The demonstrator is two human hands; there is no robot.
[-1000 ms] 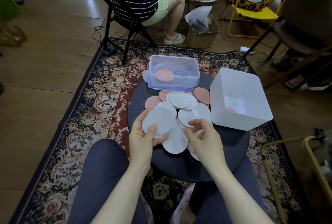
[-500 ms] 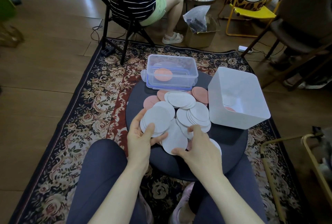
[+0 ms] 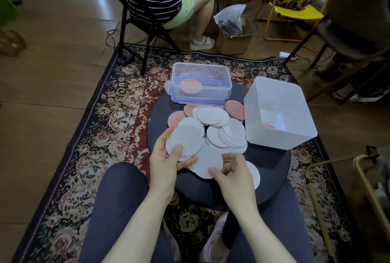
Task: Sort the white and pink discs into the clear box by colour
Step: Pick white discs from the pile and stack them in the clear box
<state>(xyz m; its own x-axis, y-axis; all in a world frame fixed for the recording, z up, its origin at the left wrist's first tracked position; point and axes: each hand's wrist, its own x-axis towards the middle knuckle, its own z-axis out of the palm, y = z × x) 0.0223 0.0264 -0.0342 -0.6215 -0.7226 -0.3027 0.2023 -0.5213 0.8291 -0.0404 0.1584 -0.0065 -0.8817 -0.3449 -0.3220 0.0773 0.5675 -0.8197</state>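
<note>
My left hand grips a fanned stack of flat white discs, freeing my right hand, fingers curled, pinching another beside it.

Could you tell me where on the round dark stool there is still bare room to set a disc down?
Bare patches on the stool: the near right part, between the white tub and the right hand, and a strip along the left rim beside the left hand. The middle is crowded with white discs; the clear box fills the far edge.
</note>
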